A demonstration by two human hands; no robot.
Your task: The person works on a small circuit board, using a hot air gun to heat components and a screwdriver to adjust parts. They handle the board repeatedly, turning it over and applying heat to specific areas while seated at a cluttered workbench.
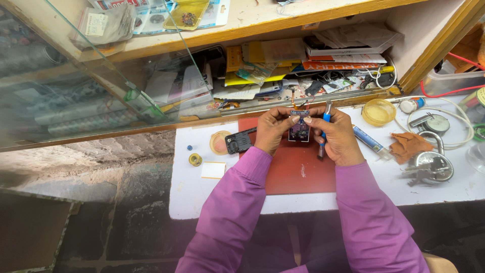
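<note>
Head view: both hands meet over the red mat (290, 169), left hand (273, 129) pinching a circuit board (299, 126), right hand (336, 136) gripping blue-handled tweezers (324, 126).

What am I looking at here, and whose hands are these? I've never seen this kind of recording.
There is no machine here. A camera worn on a person's head looks down at their own two hands in purple sleeves. They work at a white table with a red mat on it.

The left hand and the right hand hold a small circuit board between them. The right hand also grips a blue-handled tool.

Beside the left hand lie a small black part and a yellow ring. To the right are a round yellow lid, a brown cloth and a metal padlock. Behind the table, a shelf is crowded with papers and packets.
</note>
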